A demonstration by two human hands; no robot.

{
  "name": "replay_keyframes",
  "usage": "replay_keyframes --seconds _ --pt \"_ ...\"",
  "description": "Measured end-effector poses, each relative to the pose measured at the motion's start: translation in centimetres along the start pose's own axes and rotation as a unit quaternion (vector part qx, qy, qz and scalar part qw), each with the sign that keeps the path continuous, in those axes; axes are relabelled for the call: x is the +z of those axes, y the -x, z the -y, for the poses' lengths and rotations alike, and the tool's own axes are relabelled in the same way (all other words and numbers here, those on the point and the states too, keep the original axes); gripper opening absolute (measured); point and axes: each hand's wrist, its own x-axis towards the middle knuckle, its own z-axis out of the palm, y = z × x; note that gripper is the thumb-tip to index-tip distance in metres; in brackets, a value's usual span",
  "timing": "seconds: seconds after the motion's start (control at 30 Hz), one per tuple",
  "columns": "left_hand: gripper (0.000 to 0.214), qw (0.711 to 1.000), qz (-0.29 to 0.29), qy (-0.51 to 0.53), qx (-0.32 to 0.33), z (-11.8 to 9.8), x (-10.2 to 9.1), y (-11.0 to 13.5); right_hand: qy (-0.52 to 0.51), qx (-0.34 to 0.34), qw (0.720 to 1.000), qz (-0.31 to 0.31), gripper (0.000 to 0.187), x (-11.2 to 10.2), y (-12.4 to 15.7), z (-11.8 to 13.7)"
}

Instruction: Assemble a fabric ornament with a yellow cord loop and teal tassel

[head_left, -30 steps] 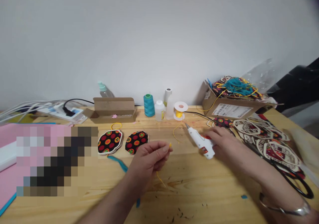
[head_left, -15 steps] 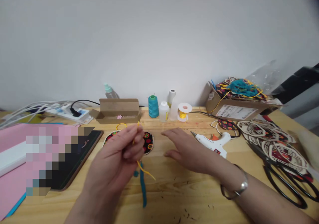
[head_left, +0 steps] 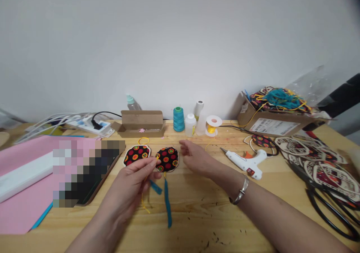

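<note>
My left hand (head_left: 139,176) pinches a thin yellow cord (head_left: 158,157) between thumb and forefinger; its loose ends (head_left: 144,204) hang below the fingers. Just beyond the fingertips lies a rounded black fabric piece (head_left: 167,159) with red and green flower patterns and a blue tassel (head_left: 168,204) at its bottom. A short blue tassel piece (head_left: 156,187) shows under my left hand. Partly behind that hand is a second patterned piece (head_left: 137,154) with a white edge and yellow loop. My right hand (head_left: 197,157) is right of the black piece, fingers apart, holding nothing visible.
A white glue gun (head_left: 246,163) and black-handled scissors (head_left: 329,208) lie on the right, near stacked patterned cutouts (head_left: 332,178). Behind stand a blue thread cone (head_left: 178,119), bottles (head_left: 190,125), a yellow cord spool (head_left: 213,127) and an open cardboard box (head_left: 142,131).
My left hand has lowered with the yellow cord, uncovering more of the patterned pieces. My right hand has come closer to the black piece. The view has shifted slightly left.
</note>
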Motion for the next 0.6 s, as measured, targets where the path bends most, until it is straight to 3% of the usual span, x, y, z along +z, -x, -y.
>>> replay_keyframes --seconds 0.33,0.6 --pt "0.027 0.999 0.03 -0.018 0.008 1.1 0.1 0.0 -0.054 -0.014 0.998 0.038 0.063 0.4 -0.1 -0.8" --pt "0.02 0.993 0.101 -0.026 -0.054 2.1 1.7 2.8 -0.052 0.023 0.998 0.014 0.06 -2.1 4.7 -1.8"
